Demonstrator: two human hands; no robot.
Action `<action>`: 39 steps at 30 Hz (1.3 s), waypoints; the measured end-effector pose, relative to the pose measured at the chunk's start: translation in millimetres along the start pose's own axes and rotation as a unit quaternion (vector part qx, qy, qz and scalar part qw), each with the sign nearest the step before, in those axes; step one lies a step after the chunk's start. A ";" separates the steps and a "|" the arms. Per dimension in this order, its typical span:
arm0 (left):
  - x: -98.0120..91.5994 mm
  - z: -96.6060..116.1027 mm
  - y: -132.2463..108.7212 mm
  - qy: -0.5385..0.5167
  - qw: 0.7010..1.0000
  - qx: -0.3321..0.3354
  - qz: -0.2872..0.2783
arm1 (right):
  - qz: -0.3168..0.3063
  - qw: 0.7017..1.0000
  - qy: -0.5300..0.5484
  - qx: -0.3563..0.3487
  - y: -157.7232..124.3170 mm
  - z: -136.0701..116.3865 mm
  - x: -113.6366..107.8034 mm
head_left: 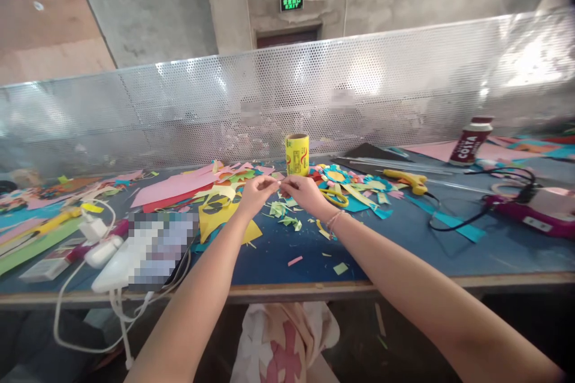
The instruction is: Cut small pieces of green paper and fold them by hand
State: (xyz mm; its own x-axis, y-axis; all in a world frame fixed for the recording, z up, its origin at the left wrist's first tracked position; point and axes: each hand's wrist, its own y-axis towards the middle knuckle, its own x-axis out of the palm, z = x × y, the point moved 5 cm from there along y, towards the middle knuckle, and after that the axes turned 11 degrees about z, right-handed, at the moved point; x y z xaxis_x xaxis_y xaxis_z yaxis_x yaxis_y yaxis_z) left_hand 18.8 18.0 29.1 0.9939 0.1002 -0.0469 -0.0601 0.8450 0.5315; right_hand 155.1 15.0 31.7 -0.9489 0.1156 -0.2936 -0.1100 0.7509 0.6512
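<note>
My left hand (256, 194) and my right hand (303, 191) meet over the middle of the blue table (404, 239), fingers pinched together on a small paper piece (279, 182) that is too small to make out. Below them lie green paper scraps (285, 215) and a yellow paper sheet (224, 218). A yellow roll (297, 154) stands upright just behind the hands. A paper flower (336, 176) and yellow-handled scissors (335, 196) lie right of my right hand.
A yellow glue gun (406, 180) with a black cable lies at the right, beside a purple device (539, 210) and a Costa bottle (471, 140). Left are a blurred phone (155, 245), white chargers (101, 251) and coloured paper sheets. A perforated metal screen (287, 102) closes the back.
</note>
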 end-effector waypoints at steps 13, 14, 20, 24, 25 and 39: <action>-1.2 1.7 2.0 0.079 0.996 0.047 0.004 | 0.021 1.000 -0.007 0.020 -0.3 2.3 2.7; -0.8 2.1 1.9 0.070 0.996 0.047 0.000 | 0.026 0.999 -0.017 0.015 -0.7 0.1 1.6; 0.5 1.1 2.4 0.041 0.998 0.056 -0.006 | 0.057 0.990 -0.107 -0.077 -2.2 -15.8 -3.8; 0.3 -1.9 3.2 0.006 0.999 0.048 0.020 | 0.060 0.973 -0.147 -0.165 -3.6 -25.8 -7.8; 0.4 -3.5 3.2 -0.015 0.999 0.034 0.029 | 0.058 0.970 -0.153 -0.182 -4.1 -27.7 -9.2; 7.8 -10.2 -1.4 -0.184 0.979 -0.076 0.050 | 0.072 0.973 -0.098 -0.195 -5.0 -26.6 -9.1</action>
State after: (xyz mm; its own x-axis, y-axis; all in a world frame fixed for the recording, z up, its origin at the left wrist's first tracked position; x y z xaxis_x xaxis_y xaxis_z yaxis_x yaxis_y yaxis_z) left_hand 25.7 23.0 19.4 0.9465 0.0141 0.3224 -0.1446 0.9117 0.3845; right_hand 156.5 -7.1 49.7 -0.8923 0.3518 -0.2829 -0.1202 0.4189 0.9000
